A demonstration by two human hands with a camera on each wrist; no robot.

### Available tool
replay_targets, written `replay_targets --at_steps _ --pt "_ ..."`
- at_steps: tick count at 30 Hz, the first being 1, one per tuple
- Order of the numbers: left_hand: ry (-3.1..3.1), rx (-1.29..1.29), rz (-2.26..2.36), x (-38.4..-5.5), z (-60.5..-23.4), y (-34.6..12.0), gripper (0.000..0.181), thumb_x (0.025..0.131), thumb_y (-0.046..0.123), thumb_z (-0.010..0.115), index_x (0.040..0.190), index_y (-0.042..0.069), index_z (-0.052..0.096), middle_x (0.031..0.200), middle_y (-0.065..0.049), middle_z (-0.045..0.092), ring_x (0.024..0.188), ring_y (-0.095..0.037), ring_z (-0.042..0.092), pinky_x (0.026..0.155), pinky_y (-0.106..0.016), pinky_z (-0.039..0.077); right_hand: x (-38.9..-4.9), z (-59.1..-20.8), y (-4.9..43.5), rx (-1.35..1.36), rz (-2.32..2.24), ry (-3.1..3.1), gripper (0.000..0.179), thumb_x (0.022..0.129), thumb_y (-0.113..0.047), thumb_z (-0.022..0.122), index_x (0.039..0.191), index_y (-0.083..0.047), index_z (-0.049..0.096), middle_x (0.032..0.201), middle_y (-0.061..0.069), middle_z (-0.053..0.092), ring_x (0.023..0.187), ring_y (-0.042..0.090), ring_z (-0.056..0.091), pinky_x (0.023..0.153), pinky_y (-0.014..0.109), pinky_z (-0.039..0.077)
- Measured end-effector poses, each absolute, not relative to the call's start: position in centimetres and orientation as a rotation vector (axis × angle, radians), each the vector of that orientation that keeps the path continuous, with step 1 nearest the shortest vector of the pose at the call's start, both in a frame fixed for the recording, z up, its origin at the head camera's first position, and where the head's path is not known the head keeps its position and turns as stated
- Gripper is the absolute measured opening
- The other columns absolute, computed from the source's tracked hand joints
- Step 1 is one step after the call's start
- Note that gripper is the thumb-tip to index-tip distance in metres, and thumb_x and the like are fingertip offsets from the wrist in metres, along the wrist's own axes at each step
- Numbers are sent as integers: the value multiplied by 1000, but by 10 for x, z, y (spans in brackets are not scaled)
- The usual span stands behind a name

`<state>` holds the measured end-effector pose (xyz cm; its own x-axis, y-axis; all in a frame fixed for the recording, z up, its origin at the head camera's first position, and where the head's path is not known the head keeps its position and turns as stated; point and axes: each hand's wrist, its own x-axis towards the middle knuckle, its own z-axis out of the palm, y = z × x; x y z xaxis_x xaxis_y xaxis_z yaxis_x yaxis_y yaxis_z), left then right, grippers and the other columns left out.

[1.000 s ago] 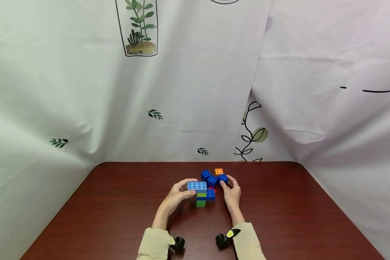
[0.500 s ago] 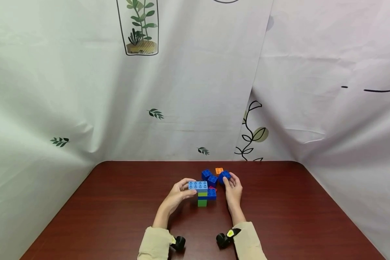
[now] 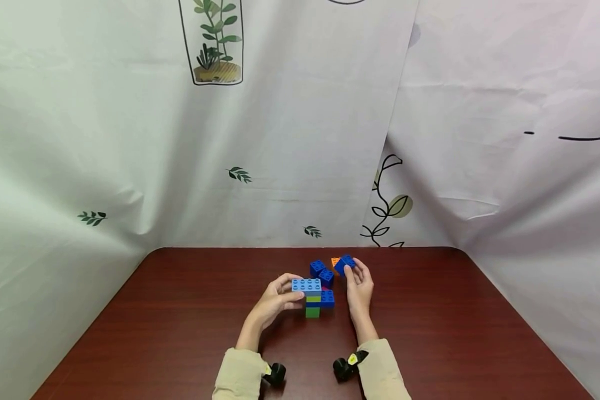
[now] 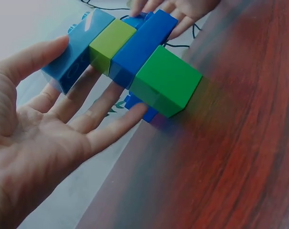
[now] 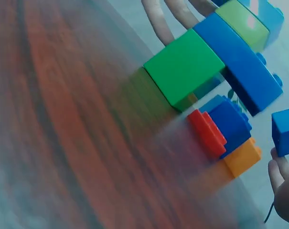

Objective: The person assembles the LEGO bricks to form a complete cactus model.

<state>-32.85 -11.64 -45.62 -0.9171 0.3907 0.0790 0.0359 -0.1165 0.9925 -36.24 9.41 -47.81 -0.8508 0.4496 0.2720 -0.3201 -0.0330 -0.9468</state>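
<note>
Blue brick (image 3: 344, 265) pinched by the right hand (image 3: 360, 291) is probably wanting levelling, the left hand (image 3: 272, 300) clamping the stack (image 3: 313, 299) upright

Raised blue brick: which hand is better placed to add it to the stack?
Probably the right hand: it pinches the raised blue brick, close to the stack. The left hand is busy holding the stack, its thumb on the light-blue top brick.

The brown table (image 3: 155, 333) bears a stack (image 3: 313, 299) and blue, red, orange bricks (image 5: 228, 125).
</note>
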Motion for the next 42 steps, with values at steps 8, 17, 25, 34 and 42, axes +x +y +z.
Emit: replay_targets --at_steps 8,17,25,34,42 --pt "1848 516 2142 -327 -458 -117 37 93 12 64 127 5 49 110 3 63 101 -17 64 89 -43 57 -359 -470 91 -53 1977 -1725 36 98 -11 56 132 4 53 128 31 58 90 -4 61 84 15 54" --pt "1822 571 2136 -329 -460 -117 36 95 10 61 128 3 48 110 4 62 100 -11 65 93 -44 55 -350 -450 92 33 2081 -1781 38 101 -14 52 136 1 50 130 23 58 90 -2 63 93 35 55" --pt "1811 538 2150 -330 -461 -116 41 94 10 62 130 -1 47 110 2 63 100 -13 64 93 -43 56 -343 -435 78 168 2143 -1868 40 101 -19 52 136 0 49 134 21 56 102 -1 59 102 33 50" --pt "1821 510 2146 -331 -460 -115 48 93 12 65 134 -4 45 114 -3 64 102 -13 65 93 -41 56 -334 -419 63 333 2249 -1840 39 101 -17 51 136 1 49 135 20 55 108 4 60 100 23 49" --pt "1813 508 2131 -332 -462 -114 50 94 10 63 138 -4 43 124 -8 63 105 -14 66 95 -43 54 -325 -413 49 454 2242 -1918 41 100 -18 52 136 0 48 133 21 56 111 11 58 106 37 48"
